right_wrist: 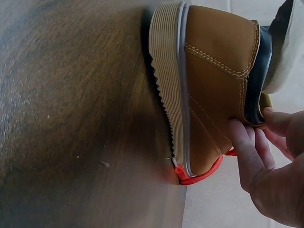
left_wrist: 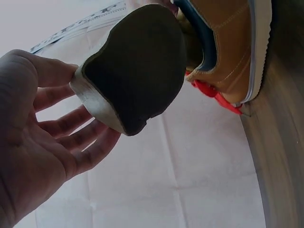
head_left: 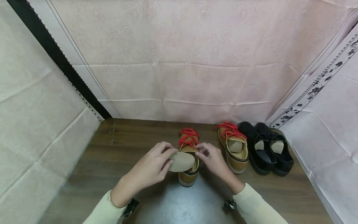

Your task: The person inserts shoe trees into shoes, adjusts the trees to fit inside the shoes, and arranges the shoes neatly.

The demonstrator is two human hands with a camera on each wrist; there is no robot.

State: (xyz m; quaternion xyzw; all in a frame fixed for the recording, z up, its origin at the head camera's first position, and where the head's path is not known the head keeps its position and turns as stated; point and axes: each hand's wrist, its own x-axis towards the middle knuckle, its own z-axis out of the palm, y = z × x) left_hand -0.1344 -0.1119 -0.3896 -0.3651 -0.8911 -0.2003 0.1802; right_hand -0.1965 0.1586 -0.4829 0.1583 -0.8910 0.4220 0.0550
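Note:
My left hand pinches one end of a beige shoe insert between thumb and fingers. The insert is thin and curved, with a rounded far end; its dark, hollow underside shows in the left wrist view. It hangs over the opening of a tan shoe with red laces, which stands upright, toe away from me. At the shoe's right side, my right hand pinches the dark collar, thumb at the inner edge and fingers against the outer tan wall.
To the right stands the matching tan shoe with a beige insert inside. Beside it are two black shoes, each with a pale insert. All stand on a wooden surface, enclosed by pale patterned cloth at back and sides.

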